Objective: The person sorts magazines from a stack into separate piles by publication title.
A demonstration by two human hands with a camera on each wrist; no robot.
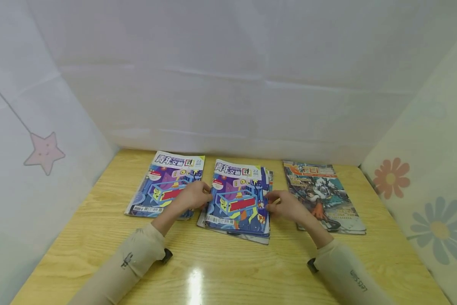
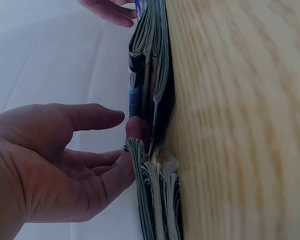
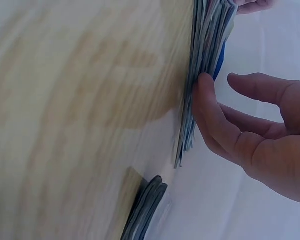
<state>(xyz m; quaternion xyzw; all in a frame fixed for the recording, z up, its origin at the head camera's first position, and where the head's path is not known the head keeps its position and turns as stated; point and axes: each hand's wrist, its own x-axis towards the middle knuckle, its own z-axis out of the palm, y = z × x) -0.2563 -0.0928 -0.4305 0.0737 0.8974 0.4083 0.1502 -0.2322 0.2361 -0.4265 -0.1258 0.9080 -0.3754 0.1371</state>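
Note:
In the head view a stack of magazines (image 1: 234,192) lies mid-table, its purple-blue top cover upright and lower magazines poking out askew. My left hand (image 1: 194,195) is at its left edge, between it and another magazine stack (image 1: 171,176) with the same cover. The left wrist view shows that hand (image 2: 65,170) with thumb raised apart and a fingertip at the middle stack's spine side. My right hand (image 1: 287,205) touches the opposite edge. Seen from the right wrist, its fingers (image 3: 215,112) lie against the page edges, thumb held away.
On the right lies a third magazine pile (image 1: 319,192) with a dark illustrated cover, partly behind my right hand and forearm. All rest on a wood-grain table (image 1: 228,271). White sheeting (image 1: 228,84) rises behind, with patterned sheets at both sides.

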